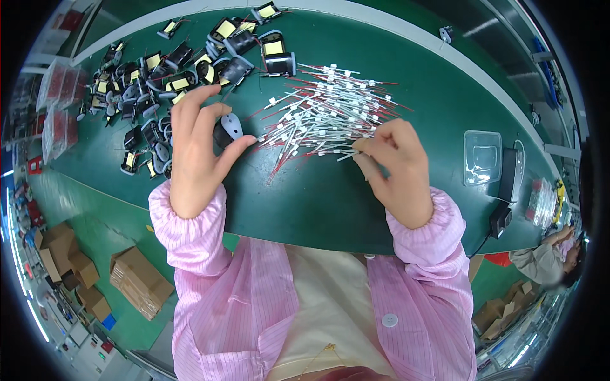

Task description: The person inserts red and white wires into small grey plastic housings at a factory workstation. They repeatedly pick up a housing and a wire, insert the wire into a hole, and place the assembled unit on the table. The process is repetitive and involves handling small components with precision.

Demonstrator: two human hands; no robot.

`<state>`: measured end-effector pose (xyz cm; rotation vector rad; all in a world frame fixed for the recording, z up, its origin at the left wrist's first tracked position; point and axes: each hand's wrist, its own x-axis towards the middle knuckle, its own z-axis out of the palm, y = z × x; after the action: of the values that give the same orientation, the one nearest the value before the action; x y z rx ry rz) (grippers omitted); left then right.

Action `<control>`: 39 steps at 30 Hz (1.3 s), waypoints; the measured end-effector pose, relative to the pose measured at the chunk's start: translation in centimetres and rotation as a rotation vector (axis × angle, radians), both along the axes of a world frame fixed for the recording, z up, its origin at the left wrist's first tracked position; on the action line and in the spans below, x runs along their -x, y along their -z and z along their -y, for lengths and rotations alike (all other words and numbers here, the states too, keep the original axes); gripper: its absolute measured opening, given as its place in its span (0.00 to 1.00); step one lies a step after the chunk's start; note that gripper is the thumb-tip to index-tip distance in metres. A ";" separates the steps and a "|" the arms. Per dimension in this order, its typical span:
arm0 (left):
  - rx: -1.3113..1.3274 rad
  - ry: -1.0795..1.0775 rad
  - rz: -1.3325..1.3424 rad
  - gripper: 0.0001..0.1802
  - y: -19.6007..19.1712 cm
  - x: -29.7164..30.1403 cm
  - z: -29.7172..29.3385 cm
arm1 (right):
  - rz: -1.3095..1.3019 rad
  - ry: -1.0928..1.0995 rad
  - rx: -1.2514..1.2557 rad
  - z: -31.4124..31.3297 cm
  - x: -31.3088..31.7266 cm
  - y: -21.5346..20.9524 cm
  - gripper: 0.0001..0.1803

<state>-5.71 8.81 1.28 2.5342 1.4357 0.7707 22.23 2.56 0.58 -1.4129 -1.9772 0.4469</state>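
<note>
In my left hand point(198, 149) is a small black part with a grey end plate point(232, 127), tucked between palm and fingers. My thumb and index finger are spread apart, and the other fingers are partly hidden. The thumb tip comes close to the left edge of a loose pile of cable leads point(324, 117) with red wires, pale sleeves and white connectors. At the pile's near right edge, my right hand point(397, 165) pinches a cable lead point(346, 153) between thumb and fingers.
Many black parts with yellow pads point(181, 82) lie heaped at the far left of the green table point(305, 209). A clear plastic box point(481, 159) and a black device point(502, 219) with a cord are at right. Cardboard boxes point(140, 282) stand on the floor; another person point(549, 260) is at far right.
</note>
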 end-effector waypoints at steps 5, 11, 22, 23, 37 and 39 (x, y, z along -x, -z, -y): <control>0.619 0.291 1.056 0.25 -0.7 -3.7 1.3 | -0.921 0.124 0.458 0.6 0.5 -2.2 0.04; 1.340 0.301 1.262 0.18 0.8 -7.6 0.9 | -1.336 -0.009 0.599 0.9 0.2 -0.3 0.06; 0.496 0.371 0.656 0.12 2.5 -8.8 2.9 | -1.147 0.083 0.519 1.3 1.3 0.4 0.05; 0.421 0.371 0.620 0.11 2.7 -8.7 2.9 | -1.161 0.084 0.530 1.3 1.3 0.5 0.04; 1.398 0.472 1.004 0.06 2.1 -7.8 2.1 | -1.294 -0.230 0.548 0.6 0.5 1.1 0.05; 1.397 0.507 1.025 0.05 2.2 -7.8 2.1 | -1.239 -0.227 0.543 0.6 0.4 1.1 0.05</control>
<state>2.07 6.72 -0.96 1.0058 0.5032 0.4887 21.80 1.92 -0.55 -0.7708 -0.9779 1.5853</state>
